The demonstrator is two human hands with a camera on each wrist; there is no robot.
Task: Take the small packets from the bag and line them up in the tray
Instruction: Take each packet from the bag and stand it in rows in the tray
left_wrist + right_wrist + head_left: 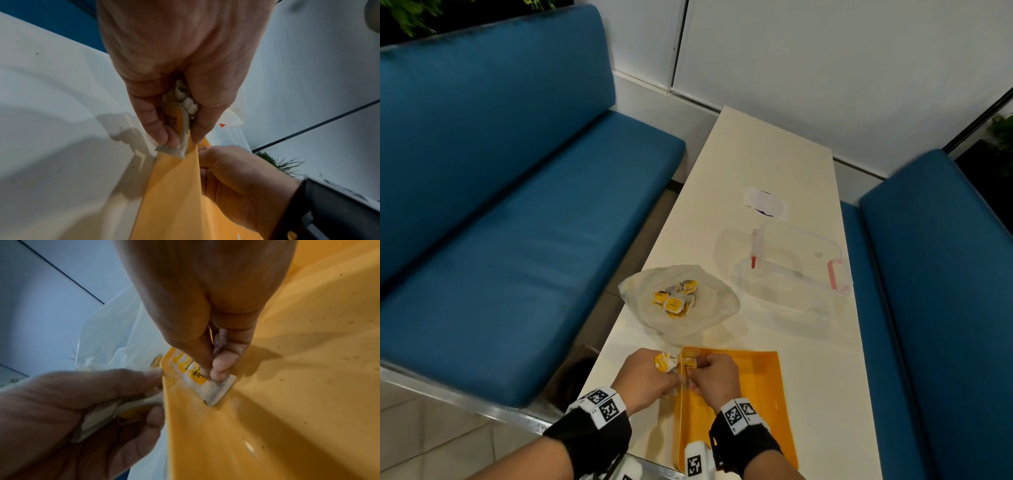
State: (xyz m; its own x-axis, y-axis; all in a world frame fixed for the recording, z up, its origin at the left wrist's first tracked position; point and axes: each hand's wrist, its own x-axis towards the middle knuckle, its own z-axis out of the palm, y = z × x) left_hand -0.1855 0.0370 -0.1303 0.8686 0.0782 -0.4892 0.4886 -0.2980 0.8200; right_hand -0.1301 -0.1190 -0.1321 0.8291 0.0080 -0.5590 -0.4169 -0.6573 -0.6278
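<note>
An orange tray (756, 394) lies at the near end of the white table. My left hand (650, 377) sits just left of the tray's left rim and grips a bunch of small yellow-and-white packets (180, 112). My right hand (717, 377) is inside the tray at its far left corner, pinching one packet (205, 382) against the tray's floor (287, 386) by the rim. The clear plastic bag (681, 308) lies open beyond the tray with several packets (674, 296) still in it.
A clear plastic box with pink clips (794, 263) stands to the right past the bag. A flat white wrapper (765, 202) lies farther back. Blue benches (500, 222) flank the narrow table (774, 154) on both sides.
</note>
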